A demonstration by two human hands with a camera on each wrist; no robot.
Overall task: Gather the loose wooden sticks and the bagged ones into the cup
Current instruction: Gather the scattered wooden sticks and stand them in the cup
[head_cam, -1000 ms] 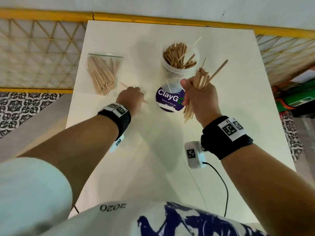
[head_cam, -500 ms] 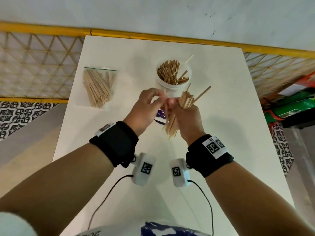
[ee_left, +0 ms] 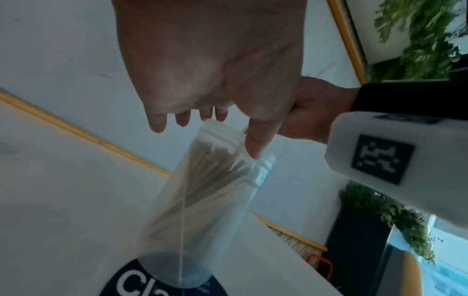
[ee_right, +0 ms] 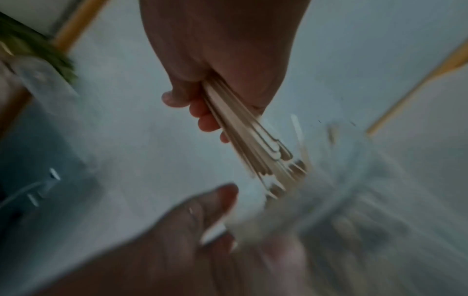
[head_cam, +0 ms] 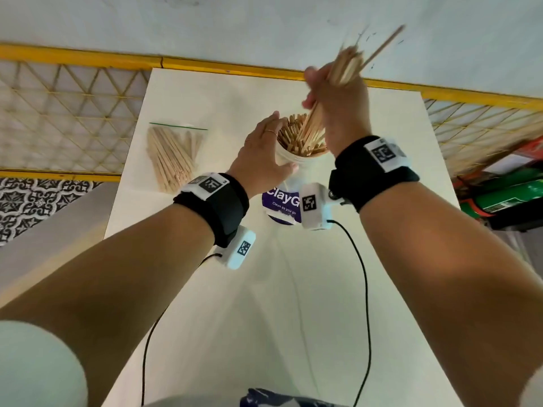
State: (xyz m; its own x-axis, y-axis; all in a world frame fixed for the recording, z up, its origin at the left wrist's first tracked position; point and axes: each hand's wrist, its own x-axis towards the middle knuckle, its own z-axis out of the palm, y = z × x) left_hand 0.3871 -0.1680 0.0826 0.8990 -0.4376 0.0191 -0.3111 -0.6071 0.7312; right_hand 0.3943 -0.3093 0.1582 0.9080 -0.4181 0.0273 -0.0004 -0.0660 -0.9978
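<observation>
A translucent plastic cup (head_cam: pixel 293 177) stands mid-table, packed with upright wooden sticks (head_cam: pixel 291 136). My left hand (head_cam: pixel 261 154) wraps its left side near the rim, fingers behind and thumb in front; the left wrist view shows the left hand (ee_left: pixel 210 132) at the rim of the cup (ee_left: pixel 202 220). My right hand (head_cam: pixel 338 104) grips a bundle of sticks (head_cam: pixel 346 66) above the cup, tilted, with its lower ends down among the cup's sticks. In the blurred right wrist view the right hand (ee_right: pixel 215 112) clasps the bundle (ee_right: pixel 253 144). A clear zip bag of sticks (head_cam: pixel 173 154) lies flat to the left.
The white table (head_cam: pixel 293 289) ends at a yellow rail (head_cam: pixel 88 54) with lattice and a wall behind. A purple ClayGo sticker (head_cam: pixel 282 204) lies under the cup. Two black cables (head_cam: pixel 364 274) trail from the wrist cameras over the near table. Green and red items (head_cam: pixel 505 195) sit off the right edge.
My left hand picked a loose stick off the table, met the right hand's bundle, then moved onto the cup. The right hand lifted the bundle up and over the cup.
</observation>
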